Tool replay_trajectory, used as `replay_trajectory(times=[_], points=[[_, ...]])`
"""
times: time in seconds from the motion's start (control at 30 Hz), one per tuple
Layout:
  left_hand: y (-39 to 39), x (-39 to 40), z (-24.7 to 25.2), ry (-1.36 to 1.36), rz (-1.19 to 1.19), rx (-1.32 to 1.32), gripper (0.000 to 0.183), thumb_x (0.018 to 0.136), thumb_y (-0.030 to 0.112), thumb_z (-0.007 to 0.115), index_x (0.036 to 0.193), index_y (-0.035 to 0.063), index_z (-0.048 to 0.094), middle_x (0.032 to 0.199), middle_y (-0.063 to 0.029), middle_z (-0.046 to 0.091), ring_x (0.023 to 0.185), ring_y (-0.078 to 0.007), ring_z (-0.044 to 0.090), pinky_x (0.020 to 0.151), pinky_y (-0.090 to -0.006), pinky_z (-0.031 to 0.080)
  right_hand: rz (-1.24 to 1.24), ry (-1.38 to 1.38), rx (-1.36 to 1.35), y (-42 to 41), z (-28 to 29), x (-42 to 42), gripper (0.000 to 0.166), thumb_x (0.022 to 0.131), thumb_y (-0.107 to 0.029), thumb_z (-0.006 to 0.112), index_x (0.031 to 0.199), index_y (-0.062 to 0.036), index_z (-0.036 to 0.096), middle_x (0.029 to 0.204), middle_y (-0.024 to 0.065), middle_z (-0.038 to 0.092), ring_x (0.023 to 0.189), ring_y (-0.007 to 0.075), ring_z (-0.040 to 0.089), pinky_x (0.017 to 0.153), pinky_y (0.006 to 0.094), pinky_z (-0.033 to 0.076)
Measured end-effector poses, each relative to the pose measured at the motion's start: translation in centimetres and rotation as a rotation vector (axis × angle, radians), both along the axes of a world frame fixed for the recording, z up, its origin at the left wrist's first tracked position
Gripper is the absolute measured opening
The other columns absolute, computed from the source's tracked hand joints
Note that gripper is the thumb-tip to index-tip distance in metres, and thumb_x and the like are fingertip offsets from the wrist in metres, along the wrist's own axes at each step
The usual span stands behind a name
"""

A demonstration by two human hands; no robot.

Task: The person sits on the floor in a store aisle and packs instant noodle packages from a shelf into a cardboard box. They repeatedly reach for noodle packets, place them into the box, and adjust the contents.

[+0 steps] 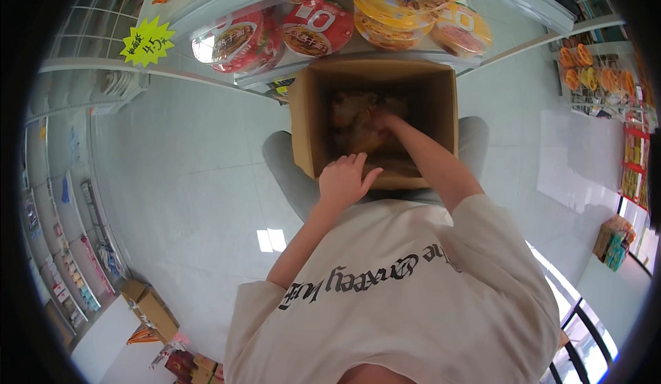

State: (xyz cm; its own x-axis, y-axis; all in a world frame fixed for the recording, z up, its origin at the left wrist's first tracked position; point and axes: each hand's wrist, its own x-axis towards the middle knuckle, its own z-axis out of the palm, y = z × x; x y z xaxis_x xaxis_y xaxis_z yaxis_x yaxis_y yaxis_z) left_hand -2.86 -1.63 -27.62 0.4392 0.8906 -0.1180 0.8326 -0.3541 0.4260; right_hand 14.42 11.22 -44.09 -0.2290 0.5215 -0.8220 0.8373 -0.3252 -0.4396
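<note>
An open cardboard box (374, 125) stands between my knees, just below a shelf of packaged bowls. My left hand (345, 178) lies over its near left rim, fingers towards the inside and thumb spread. Reaching deep into the box from the right is my right hand (381, 119), blurred and in shadow. It is among dim packages in clear wrap (353, 113) at the bottom. Whether its fingers hold one of them cannot be made out.
Ahead on the white shelf (341, 63) are red instant noodle bowls (317, 27) and stacked yellow bowls (392, 17). A yellow star-shaped price tag (147, 41) hangs at left. Stocked shelves (67, 218) run along the left. A snack rack (599, 74) stands right. Another carton (150, 309) is behind left.
</note>
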Motion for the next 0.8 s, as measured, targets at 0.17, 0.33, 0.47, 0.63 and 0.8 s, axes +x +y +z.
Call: replay_trajectory(times=[0.17,0.33,0.47,0.63,0.8], points=[[-0.3,0.2,-0.4,-0.023,0.058,0.006,0.044,0.091,0.05,0.063,0.105,0.0082,0.068,0.078,-0.0097,0.067,0.071,-0.0285,0.067,0.061,-0.0393,0.053,0.005,0.076,0.069,-1.9,-9.5,-1.5,0.059,0.087,-0.053,0.063,0.121,-0.0058,0.069,0.112,0.0165,0.073,0.098,0.0293,0.072,0.081,0.0483,0.057],[-0.1,0.2,-0.3,-0.021,0.068,0.026,0.041,0.089,0.048,0.066,0.102,0.0082,0.068,0.078,-0.0084,0.067,0.071,-0.0278,0.067,0.061,-0.0381,0.053,0.076,-0.004,0.168,-4.4,-13.4,-2.3,0.057,0.088,-0.053,0.06,0.12,-0.0066,0.07,0.113,0.0164,0.073,0.098,0.0298,0.073,0.08,0.0485,0.057],[0.1,0.2,-0.4,0.01,0.046,0.014,0.039,0.089,0.046,0.067,0.102,0.0085,0.068,0.079,-0.0067,0.067,0.073,-0.0266,0.067,0.062,-0.0375,0.053,0.184,-0.199,0.314,-5.3,-13.7,-3.2,0.056,0.089,-0.052,0.058,0.119,-0.0072,0.071,0.114,0.0163,0.073,0.097,0.0302,0.073,0.079,0.0487,0.057],[0.4,0.5,-0.1,0.008,0.023,0.025,0.038,0.089,0.044,0.067,0.101,0.0077,0.068,0.08,-0.006,0.067,0.073,-0.0253,0.068,0.063,-0.0372,0.054,0.338,-0.231,0.314,-2.8,-8.6,-6.1,0.049,0.091,-0.048,0.055,0.115,-0.0094,0.074,0.115,0.0156,0.072,0.1,0.0309,0.072,0.081,0.0482,0.056],[0.3,0.3,0.1,-0.005,0.044,0.019,0.035,0.089,0.04,0.067,0.101,0.0073,0.068,0.081,-0.0058,0.067,0.074,-0.0246,0.068,0.063,-0.0372,0.054,0.563,-0.009,0.377,-3.4,-2.5,-7.7,0.039,0.089,-0.036,0.058,0.116,-0.0124,0.073,0.113,0.016,0.073,0.102,0.0352,0.07,0.087,0.0483,0.054]])
